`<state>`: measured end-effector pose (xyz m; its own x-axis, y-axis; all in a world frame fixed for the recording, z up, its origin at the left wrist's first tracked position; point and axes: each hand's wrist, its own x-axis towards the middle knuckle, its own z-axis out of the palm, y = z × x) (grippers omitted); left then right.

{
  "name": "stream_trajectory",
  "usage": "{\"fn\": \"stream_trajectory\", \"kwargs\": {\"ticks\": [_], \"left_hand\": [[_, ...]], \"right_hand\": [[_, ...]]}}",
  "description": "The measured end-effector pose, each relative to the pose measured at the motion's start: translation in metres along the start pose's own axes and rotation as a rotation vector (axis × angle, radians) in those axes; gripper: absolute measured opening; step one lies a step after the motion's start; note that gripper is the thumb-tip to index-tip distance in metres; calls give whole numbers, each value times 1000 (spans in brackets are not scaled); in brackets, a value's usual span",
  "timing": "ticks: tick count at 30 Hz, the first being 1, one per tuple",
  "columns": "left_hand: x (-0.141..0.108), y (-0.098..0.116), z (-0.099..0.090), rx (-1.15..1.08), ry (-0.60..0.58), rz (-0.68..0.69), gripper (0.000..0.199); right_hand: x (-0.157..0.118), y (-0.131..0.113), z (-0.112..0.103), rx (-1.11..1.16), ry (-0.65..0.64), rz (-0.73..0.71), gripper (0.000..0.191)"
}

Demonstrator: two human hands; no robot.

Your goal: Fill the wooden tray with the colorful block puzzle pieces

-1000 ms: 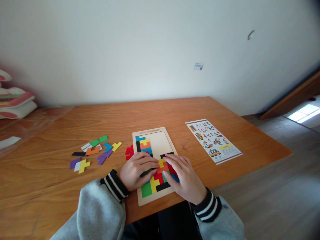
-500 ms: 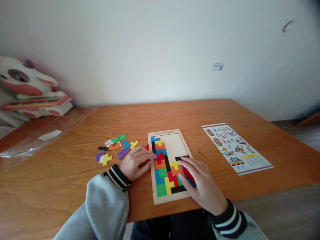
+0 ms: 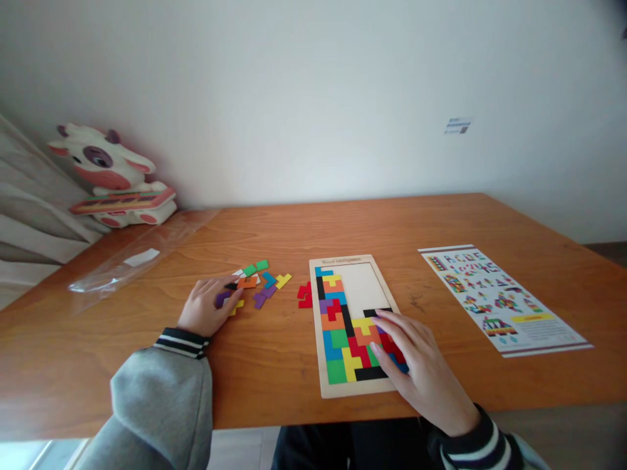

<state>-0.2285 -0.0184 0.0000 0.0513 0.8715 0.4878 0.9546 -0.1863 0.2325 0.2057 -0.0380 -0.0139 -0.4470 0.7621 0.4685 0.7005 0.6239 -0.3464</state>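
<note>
My left hand (image 3: 206, 308) is over the loose pieces left of the board, thumb apart from its fingers. Under and beside its fingertips lie a purple piece (image 3: 221, 299), a yellow piece (image 3: 238, 307) and a black piece, partly covered. My right hand (image 3: 421, 365) rests over the lower right of the wooden puzzle board (image 3: 320, 365), fingers spread, hiding some pieces. Coloured block pieces fill the board's lower part and left side; its upper right shows bare wood. A purple piece (image 3: 323, 307) lies flat at the board's left side.
Red pieces (image 3: 304, 297) lie just left of the board. More loose pieces, including a blue one (image 3: 269, 280), lie farther left. A printed sheet (image 3: 504, 300) is at the right. A clear plastic bag (image 3: 112, 274) and a cow-shaped toy keyboard (image 3: 122, 196) are at the left.
My left hand has moved left from the board's edge to the loose pieces, uncovering the red ones. My right hand stays over the board. The camera view has turned left.
</note>
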Motion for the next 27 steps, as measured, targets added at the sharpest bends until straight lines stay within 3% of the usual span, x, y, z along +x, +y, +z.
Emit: {"fn": "stream_trajectory", "kwargs": {"ticks": [11, 15, 22, 27], "left_hand": [[4, -6, 12, -37, -44, -159, 65], [7, -4, 9, -40, -60, -151, 69], [8, -1, 3, -40, -28, -102, 61], [3, 1, 9, -61, 25, -9, 49]], "right_hand": [[1, -6, -4, 3, -30, 25, 34], [3, -7, -5, 8, -23, 41, 34], [2, -5, -5, 16, -19, 34, 34], [1, -6, -4, 14, -33, 40, 34]]}}
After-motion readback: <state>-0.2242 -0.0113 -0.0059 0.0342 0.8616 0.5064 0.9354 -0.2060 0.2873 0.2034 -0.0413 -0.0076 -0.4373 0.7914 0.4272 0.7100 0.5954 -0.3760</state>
